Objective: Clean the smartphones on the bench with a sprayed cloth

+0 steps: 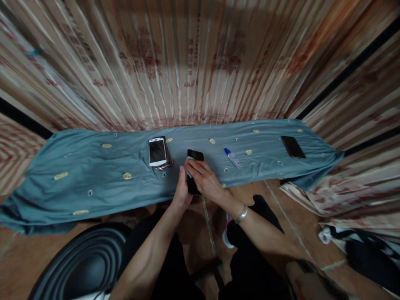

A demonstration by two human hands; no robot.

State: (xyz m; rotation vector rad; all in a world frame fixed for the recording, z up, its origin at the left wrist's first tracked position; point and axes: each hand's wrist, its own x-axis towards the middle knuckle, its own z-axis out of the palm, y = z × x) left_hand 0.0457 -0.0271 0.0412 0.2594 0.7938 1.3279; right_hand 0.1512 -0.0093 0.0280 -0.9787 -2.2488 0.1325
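Near the front edge of the table (106, 164), the left hand (182, 189) grasps the phone (191, 186) by its side, probably for steadying it under the right hand (205, 180), whose own grip I cannot tell.

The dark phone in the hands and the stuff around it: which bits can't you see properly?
All in the head view:
- Middle of the dark phone: covered by the right hand.
- Most of the left hand's fingers: hidden behind that phone.
- What lies under the white phone: mostly covered by it.
- Writing on the blue-capped tube: too small.
- Round black ringed thing: cut off by the bottom edge.
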